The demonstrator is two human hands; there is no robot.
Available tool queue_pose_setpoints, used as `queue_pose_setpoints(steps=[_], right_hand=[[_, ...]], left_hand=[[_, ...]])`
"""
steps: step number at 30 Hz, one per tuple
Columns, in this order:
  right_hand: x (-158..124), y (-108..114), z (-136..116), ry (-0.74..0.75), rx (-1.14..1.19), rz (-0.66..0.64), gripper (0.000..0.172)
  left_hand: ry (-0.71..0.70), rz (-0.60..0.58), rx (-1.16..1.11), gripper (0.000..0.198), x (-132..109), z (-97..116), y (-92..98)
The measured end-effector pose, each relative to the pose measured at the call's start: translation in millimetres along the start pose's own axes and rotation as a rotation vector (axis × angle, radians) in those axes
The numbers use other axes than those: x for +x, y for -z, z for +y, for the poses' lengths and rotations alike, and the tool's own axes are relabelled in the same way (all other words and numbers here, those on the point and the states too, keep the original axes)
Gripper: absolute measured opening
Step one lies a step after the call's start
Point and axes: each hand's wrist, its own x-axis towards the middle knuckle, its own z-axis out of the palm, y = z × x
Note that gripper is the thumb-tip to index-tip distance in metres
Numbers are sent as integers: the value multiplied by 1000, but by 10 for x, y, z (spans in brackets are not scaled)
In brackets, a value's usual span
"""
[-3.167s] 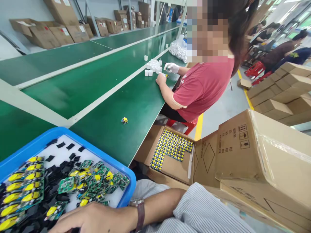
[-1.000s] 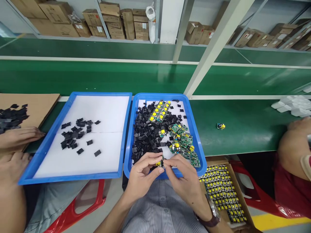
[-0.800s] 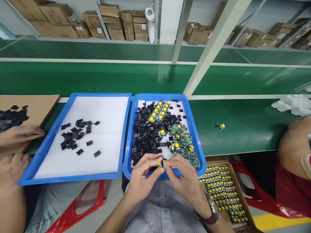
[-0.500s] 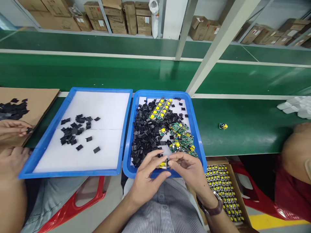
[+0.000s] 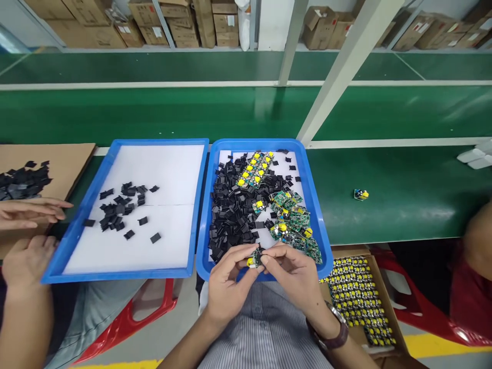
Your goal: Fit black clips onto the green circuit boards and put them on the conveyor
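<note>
My left hand pinches a small green circuit board with a yellow part on it, over the near edge of the blue tray. My right hand is closed at the board's right side, its thumb and finger on a small black piece that is mostly hidden. Just beyond, the tray holds a heap of black pieces, a pile of green circuit boards, a slanting double row of yellow-topped boards and one single board.
A second blue tray with scattered black pieces stands at left, by a co-worker's hands. One board lies on the green table. A carton of yellow-topped boards sits low at right. A slanted post rises behind.
My left thumb and fingers have closed on the board, which now shows its green face. The co-worker's hand at left has opened, and another black piece lies on the left tray.
</note>
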Motion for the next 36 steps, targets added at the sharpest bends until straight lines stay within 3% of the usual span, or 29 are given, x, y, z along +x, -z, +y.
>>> queue_pose_setpoints(steps=[5, 11, 19, 23, 28, 33, 36], right_hand=[[12, 8, 7, -21, 29, -7, 7], [32, 22, -24, 119, -156, 32, 11], [54, 63, -117, 146, -351, -54, 10], [76, 82, -141, 127, -372, -50, 11], [114, 130, -168, 50, -310, -151, 10], [137, 147, -145, 41, -371, -109, 12], [160, 170, -142, 12, -339, -149, 13]], left_hand=[[34, 2, 8, 40, 68, 14, -7], [-28, -15, -62, 41, 147, 0, -15], [-39, -56, 8, 40, 166, -22, 24], [-75, -59, 69, 39, 167, -28, 47], [-59, -75, 37, 39, 171, -46, 29], [-147, -50, 124, 39, 145, -70, -6], [-124, -75, 120, 38, 137, -59, -17]])
